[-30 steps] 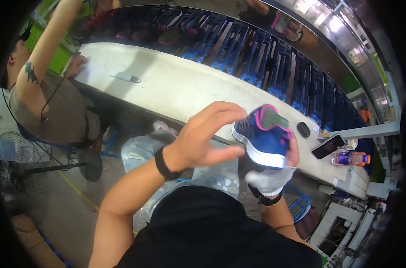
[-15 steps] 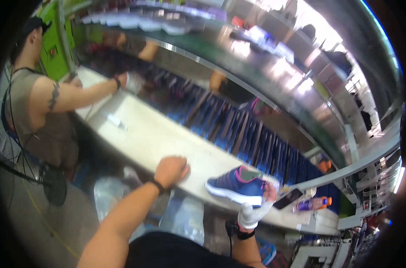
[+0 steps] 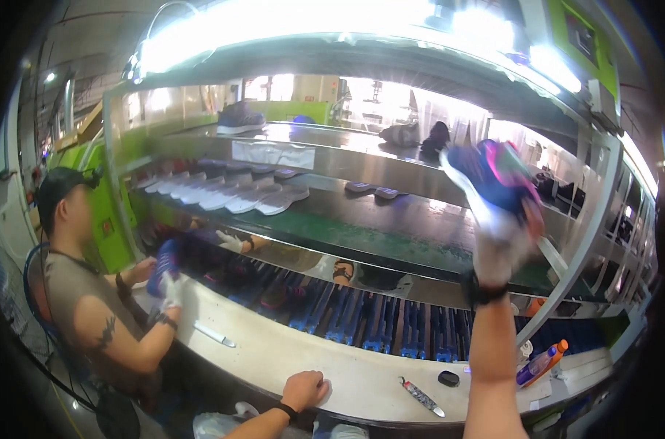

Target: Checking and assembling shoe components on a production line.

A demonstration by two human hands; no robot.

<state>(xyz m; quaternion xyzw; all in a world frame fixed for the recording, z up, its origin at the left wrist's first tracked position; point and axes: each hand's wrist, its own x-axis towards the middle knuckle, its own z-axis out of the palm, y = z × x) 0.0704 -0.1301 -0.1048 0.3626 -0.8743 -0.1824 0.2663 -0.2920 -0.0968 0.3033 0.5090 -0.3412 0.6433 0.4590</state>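
My right hand [image 3: 504, 252], in a white glove that leaves some fingertips bare, is raised high at the right. It grips a sneaker [image 3: 467, 164] with a navy upper, pink lining and white sole, blurred by motion. The sneaker is tilted in front of the upper shelf. My left hand [image 3: 307, 390] rests at the near edge of the white worktop [image 3: 274, 358], fingers curled in and nothing visible in them. To its right lie a slim tool with a patterned handle [image 3: 422, 397] and a small black rounded object [image 3: 448, 378].
Beyond the worktop runs a roller conveyor [image 3: 391, 322]. Above it, shelves carry pale insoles [image 3: 230, 192] and a shoe [image 3: 241, 118]. Orange-capped bottles [image 3: 541, 366] stand beside a slanted metal post [image 3: 566, 256]. At left, a co-worker [image 3: 102, 293] handles a blue shoe [image 3: 164, 269].
My right hand has lifted the sneaker from the worktop up toward the upper shelf. My view has tilted upward. My left hand stays by the worktop edge. The co-worker now holds a shoe.
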